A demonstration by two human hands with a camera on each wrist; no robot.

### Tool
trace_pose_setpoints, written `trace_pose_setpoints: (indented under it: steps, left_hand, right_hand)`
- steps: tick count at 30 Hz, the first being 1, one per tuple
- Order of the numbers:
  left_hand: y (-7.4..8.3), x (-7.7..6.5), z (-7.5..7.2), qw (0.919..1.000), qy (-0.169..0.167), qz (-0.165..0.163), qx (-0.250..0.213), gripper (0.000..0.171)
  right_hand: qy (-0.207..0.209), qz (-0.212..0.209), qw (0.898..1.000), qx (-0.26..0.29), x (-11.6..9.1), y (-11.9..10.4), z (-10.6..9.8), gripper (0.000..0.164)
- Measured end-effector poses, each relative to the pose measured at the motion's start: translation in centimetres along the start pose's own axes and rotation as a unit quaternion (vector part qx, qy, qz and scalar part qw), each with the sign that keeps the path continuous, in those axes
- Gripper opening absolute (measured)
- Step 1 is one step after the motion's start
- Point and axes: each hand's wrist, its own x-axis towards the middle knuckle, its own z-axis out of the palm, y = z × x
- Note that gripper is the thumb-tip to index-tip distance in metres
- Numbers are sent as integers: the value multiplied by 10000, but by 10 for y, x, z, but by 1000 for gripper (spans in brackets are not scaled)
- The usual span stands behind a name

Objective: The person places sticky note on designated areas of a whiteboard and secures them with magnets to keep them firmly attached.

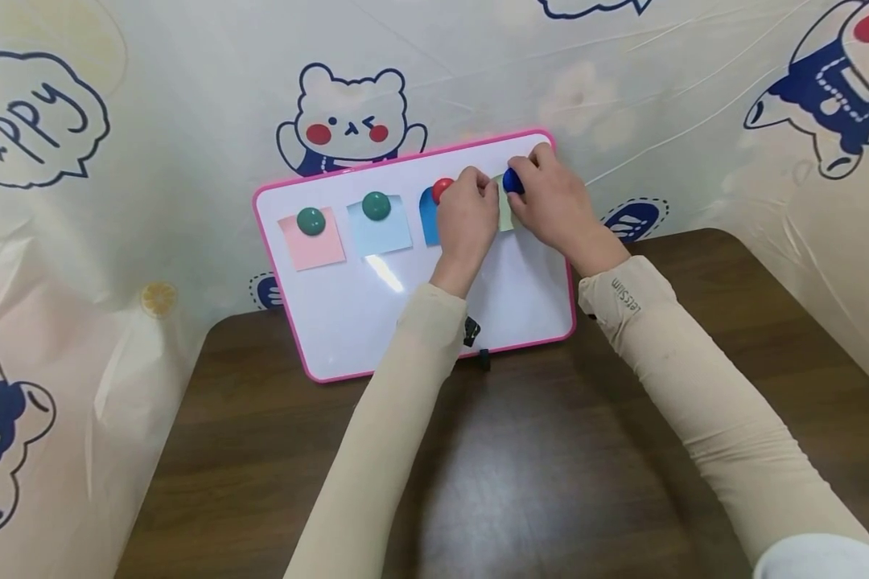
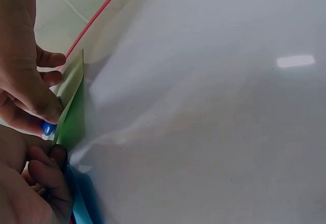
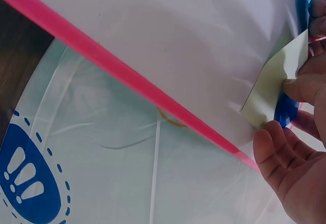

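Observation:
My right hand point(image 1: 556, 201) pinches a round blue magnet point(image 1: 512, 182) between thumb and fingers, at the whiteboard's point(image 1: 376, 322) upper right. Under that magnet lies a pale green sticky note point(image 3: 275, 79), its lower part lifting off the board. My left hand point(image 1: 469, 221) pinches the note's upper left edge; in the left wrist view the green paper point(image 2: 74, 117) runs to its fingertips. Just left of this hand, a red magnet point(image 1: 442, 189) sits on a darker blue note point(image 1: 429, 219), partly covered by the hand.
Farther left on the board, green magnets point(image 1: 310, 221) hold a pink note point(image 1: 317, 249) and a light blue note point(image 1: 380, 233). The pink-framed board leans against a patterned curtain point(image 1: 478, 80) on a dark wooden table point(image 1: 521, 466). A black clip point(image 1: 484, 359) shows at its lower edge.

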Motion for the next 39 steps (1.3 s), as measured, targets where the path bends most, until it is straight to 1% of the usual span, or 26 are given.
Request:
trace_pose_setpoints:
  steps: [3, 10, 16, 24, 29, 31, 34, 39]
  left_hand:
    - [1, 0, -1, 10000, 17, 38, -2, 21]
    - [1, 0, -2, 10000, 40, 59, -56, 21]
    - [0, 2, -6, 9997, 25, -52, -246, 21]
    - [0, 3, -8, 9998, -20, -121, -158, 21]
    - [0, 2, -9, 9997, -78, -157, -148, 25]
    - [-1, 1, -11, 9997, -49, -131, -212, 27]
    - [-4, -2, -15, 9992, 84, -38, -387, 26]
    - [-12, -11, -23, 9968, 419, 407, -549, 17]
  right_hand:
    - [-32, 30, 10000, -10, 1, 0, -1, 42]
    - [9, -125, 9999, -112, 1, -1, -2, 42]
    - [-28, -180, 9997, -174, 2, -2, -1, 41]
    - [-155, -162, 9994, -246, 3, -5, -3, 41]
    - [-241, -96, 9993, -262, 3, -7, -5, 42]
    - [-297, -46, 9992, -260, 2, -7, -5, 43]
    - [-339, 1, 9991, -259, 1, -6, -5, 45]
    - [-220, 87, 9996, -168, -4, -4, -4, 47]
